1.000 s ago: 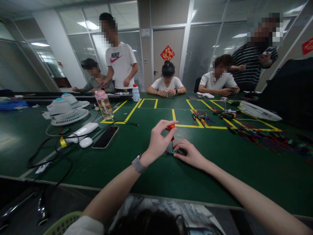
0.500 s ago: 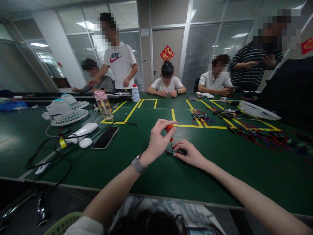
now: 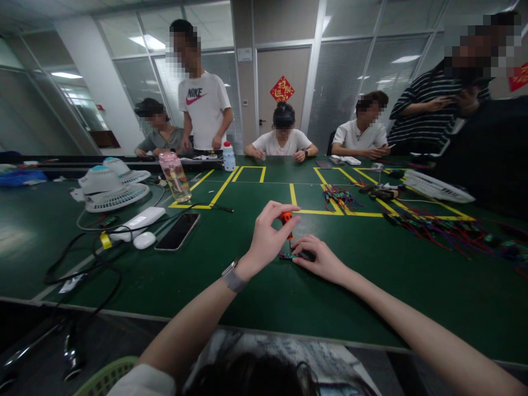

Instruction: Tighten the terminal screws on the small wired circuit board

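My left hand (image 3: 270, 232) is closed around the orange handle of a screwdriver (image 3: 287, 225), index finger over its top and thumb at its side. The screwdriver stands upright, its thin shaft pointing down at a small green circuit board (image 3: 285, 256) on the table. From the right, my right hand (image 3: 318, 257) pinches the board's edge with thumb and fingertips. Something dark shows under the right palm; what it is I cannot make out. Whether the tip sits in a screw is too small to tell.
To the left lie a phone (image 3: 178, 231), a white power strip (image 3: 139, 223) and black cables, with white fans (image 3: 113, 190) and a pink-lidded bottle (image 3: 175, 177) behind. Bundles of wired boards (image 3: 454, 225) spread at right. Several people are across the green table (image 3: 247, 308).
My hands stay almost in place; the orange handle shows a slightly different face between my left fingers. Across the table, the standing person's arm has dropped and the middle person's hands have moved apart.
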Tool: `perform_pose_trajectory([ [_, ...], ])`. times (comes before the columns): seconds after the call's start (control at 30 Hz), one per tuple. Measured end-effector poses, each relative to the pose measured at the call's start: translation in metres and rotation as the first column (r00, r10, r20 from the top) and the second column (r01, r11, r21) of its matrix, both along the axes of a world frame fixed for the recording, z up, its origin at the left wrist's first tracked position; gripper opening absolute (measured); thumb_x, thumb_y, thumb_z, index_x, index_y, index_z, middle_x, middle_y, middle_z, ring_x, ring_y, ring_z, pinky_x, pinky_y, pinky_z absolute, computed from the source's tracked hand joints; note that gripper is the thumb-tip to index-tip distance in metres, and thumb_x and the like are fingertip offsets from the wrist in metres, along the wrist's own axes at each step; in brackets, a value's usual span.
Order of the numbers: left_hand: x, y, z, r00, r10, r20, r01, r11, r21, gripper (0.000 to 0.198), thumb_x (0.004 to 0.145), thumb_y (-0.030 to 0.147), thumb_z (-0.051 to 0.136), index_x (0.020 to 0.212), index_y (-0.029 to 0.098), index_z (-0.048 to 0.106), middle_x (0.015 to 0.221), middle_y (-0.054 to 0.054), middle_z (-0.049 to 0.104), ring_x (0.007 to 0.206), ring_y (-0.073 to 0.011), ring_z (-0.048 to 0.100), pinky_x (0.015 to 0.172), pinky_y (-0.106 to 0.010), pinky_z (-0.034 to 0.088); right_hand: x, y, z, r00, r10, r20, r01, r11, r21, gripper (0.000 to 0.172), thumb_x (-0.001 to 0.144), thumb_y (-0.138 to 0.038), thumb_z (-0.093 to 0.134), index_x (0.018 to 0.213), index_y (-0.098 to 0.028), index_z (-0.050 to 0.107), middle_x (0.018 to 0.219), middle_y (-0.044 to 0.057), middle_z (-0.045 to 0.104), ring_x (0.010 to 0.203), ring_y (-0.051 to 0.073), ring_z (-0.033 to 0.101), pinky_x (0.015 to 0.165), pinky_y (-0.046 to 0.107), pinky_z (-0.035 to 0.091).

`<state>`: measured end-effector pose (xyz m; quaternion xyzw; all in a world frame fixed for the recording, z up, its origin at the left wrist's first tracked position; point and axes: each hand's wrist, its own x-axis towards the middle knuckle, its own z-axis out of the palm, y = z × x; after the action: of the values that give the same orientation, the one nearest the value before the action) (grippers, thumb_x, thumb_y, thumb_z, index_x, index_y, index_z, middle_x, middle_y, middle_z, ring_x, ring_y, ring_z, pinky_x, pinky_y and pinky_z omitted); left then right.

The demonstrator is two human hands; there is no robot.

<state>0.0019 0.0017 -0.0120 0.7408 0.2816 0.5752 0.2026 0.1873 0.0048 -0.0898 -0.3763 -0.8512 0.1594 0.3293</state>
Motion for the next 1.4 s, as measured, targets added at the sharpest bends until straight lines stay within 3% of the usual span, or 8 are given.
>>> perform_pose_trajectory([
  [0.2,-0.0018,-0.0008,0.0006,0.999,-0.045,-0.015,0.045,0.999,-0.029,0.032,0.097,0.019,0.041,0.12,0.023,0.063,0.104,-0.005,0.057,0.098,-0.0144,0.056,0.086,-0.026,0.046,-0.0005,-0.0013,0.0017,1.0,-0.004,0.003,0.004,1.0,-0.001,0.004,0.08,-0.02,0.071,0.082,-0.02,0.068,0.098,0.006,0.07,0.093,0.023,0.061,0.088,0.041,0.043],
  [0.3,-0.0005,0.0008,-0.0011,0.998,-0.068,0.01,0.068,0.998,-0.013,0.031,0.095,0.018,0.045,0.122,0.022,0.061,0.106,-0.005,0.059,0.097,-0.0142,0.057,0.084,-0.025,0.047,-0.0005,-0.0015,0.0014,1.0,-0.003,0.006,0.003,1.0,-0.001,0.006,0.079,-0.019,0.071,0.084,-0.02,0.068,0.099,0.006,0.07,0.094,0.023,0.061,0.088,0.041,0.043],
  [0.47,0.001,-0.0003,-0.0006,1.0,-0.001,-0.013,0.002,0.999,0.044,0.023,0.089,0.019,0.058,0.11,0.021,0.068,0.094,-0.003,0.058,0.086,-0.0131,0.057,0.078,-0.024,0.048,-0.0008,-0.0011,0.0004,1.0,-0.004,-0.001,0.004,1.0,-0.011,0.009,0.078,-0.018,0.071,0.086,-0.02,0.068,0.099,0.005,0.07,0.094,0.023,0.061,0.088,0.041,0.043],
  [0.7,-0.0011,-0.0006,-0.0011,0.997,-0.078,0.0,0.078,0.997,0.022,0.033,0.097,0.018,0.042,0.124,0.022,0.061,0.114,-0.007,0.061,0.106,-0.016,0.057,0.093,-0.03,0.046,-0.0002,-0.0006,-0.0017,1.0,-0.019,-0.005,0.019,1.0,-0.018,0.005,0.079,-0.018,0.071,0.081,-0.02,0.067,0.101,0.006,0.069,0.096,0.023,0.06,0.089,0.041,0.043],
  [0.93,0.0003,-0.0007,-0.0012,1.0,-0.018,0.004,0.018,0.999,0.044,0.024,0.091,0.018,0.055,0.111,0.02,0.067,0.1,-0.005,0.064,0.092,-0.0144,0.061,0.083,-0.026,0.048,0.0,-0.0004,-0.0018,1.0,-0.025,-0.003,0.025,0.999,-0.035,0.004,0.079,-0.02,0.071,0.078,-0.02,0.068,0.1,0.006,0.07,0.095,0.024,0.061,0.089,0.042,0.043],
  [1.13,-0.0005,-0.0001,-0.0026,0.992,-0.123,0.021,0.122,0.992,0.014,0.031,0.095,0.017,0.046,0.121,0.023,0.062,0.12,-0.007,0.062,0.113,-0.0173,0.058,0.098,-0.031,0.045,0.0,-0.0003,-0.002,1.0,-0.027,-0.008,0.027,0.999,-0.032,0.003,0.08,-0.021,0.071,0.078,-0.02,0.068,0.101,0.006,0.07,0.095,0.024,0.06,0.089,0.042,0.043],
  [1.23,0.0,-0.0001,-0.0031,0.992,-0.12,0.045,0.12,0.993,0.002,0.03,0.095,0.017,0.047,0.12,0.022,0.062,0.113,-0.006,0.065,0.104,-0.0159,0.061,0.091,-0.029,0.048,0.0001,0.0,-0.0023,1.0,-0.022,-0.009,0.022,0.999,-0.027,0.004,0.08,-0.021,0.071,0.078,-0.02,0.068,0.1,0.007,0.07,0.094,0.024,0.061,0.088,0.042,0.043],
  [1.4,0.0006,-0.0019,-0.001,1.0,0.016,0.016,-0.017,0.999,0.038,0.021,0.089,0.019,0.058,0.107,0.021,0.069,0.096,-0.004,0.061,0.087,-0.0135,0.058,0.079,-0.026,0.049,0.0005,0.0004,-0.0024,1.0,-0.017,-0.011,0.017,1.0,-0.024,0.004,0.08,-0.022,0.07,0.077,-0.02,0.068,0.1,0.007,0.07,0.094,0.024,0.061,0.089,0.043,0.043],
])
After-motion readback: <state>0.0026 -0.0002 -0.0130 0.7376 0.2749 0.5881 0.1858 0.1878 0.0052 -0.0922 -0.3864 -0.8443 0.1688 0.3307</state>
